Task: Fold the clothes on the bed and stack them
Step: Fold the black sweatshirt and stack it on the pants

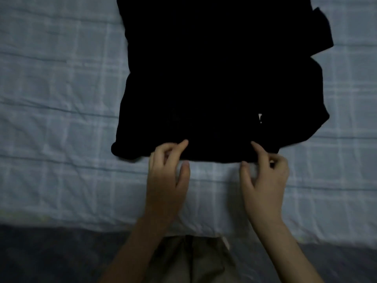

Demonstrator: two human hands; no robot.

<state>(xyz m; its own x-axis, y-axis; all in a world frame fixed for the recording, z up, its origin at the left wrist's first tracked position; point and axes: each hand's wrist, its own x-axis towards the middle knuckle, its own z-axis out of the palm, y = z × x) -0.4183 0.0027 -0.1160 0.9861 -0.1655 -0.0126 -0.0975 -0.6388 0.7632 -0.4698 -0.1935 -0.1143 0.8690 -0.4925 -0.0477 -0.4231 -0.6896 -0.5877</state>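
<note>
A black garment (220,78) lies spread flat on the bed, its near edge facing me and a small white mark near its lower right. Another dark piece of cloth (322,29) sticks out from under it at the upper right. My left hand (167,176) is at the garment's near edge, index fingertip resting on the cloth and thumb apart on the sheet. My right hand (265,180) mirrors it further right, index fingertip on the cloth and thumb spread below the edge. Neither hand visibly pinches the fabric.
The bed is covered by a light blue checked sheet (61,99), bare to the left and right of the garment. The bed's near edge (81,223) runs across the bottom, with dark floor below it. My beige trousers (189,260) show between my forearms.
</note>
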